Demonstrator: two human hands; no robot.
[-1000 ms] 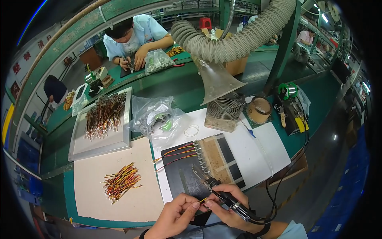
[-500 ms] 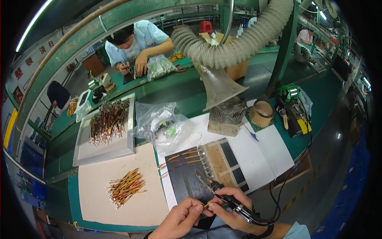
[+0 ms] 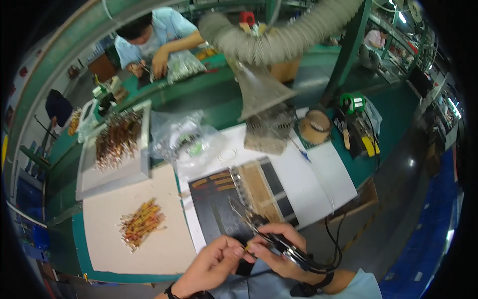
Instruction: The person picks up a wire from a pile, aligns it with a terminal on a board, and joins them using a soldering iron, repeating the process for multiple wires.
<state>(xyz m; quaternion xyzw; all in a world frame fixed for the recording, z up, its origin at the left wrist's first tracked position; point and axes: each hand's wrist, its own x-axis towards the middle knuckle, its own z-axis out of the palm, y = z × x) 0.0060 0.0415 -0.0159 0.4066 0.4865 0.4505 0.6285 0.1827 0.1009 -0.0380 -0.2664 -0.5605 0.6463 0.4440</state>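
My left hand (image 3: pixel 214 263) is closed in a pinch at the end of a short yellow wire (image 3: pixel 247 247). Its fingertips meet those of my right hand (image 3: pixel 285 253), which also grips a black-handled soldering iron (image 3: pixel 256 221). The iron's metal tip points up and left over a dark work board (image 3: pixel 211 209). A row of metal clips (image 3: pixel 239 189) runs along a tan block (image 3: pixel 256 187) on that board, with several yellow-orange wires (image 3: pixel 224 182) lying left of the clips. Motion blur hides the fine detail at my fingertips.
A pile of yellow and red wires (image 3: pixel 142 223) lies on a beige sheet (image 3: pixel 99 249). Behind it stands a grey-framed tray (image 3: pixel 94 184) of wires. A plastic bag (image 3: pixel 172 137), small fan (image 3: pixel 269 129), round tan container (image 3: pixel 314 125) and extraction hood (image 3: pixel 259 92) lie beyond. A co-worker (image 3: pixel 157 40) sits opposite.
The whole view has shifted, so the bench appears farther left and slightly higher. My hands stay together with the wire and the iron.
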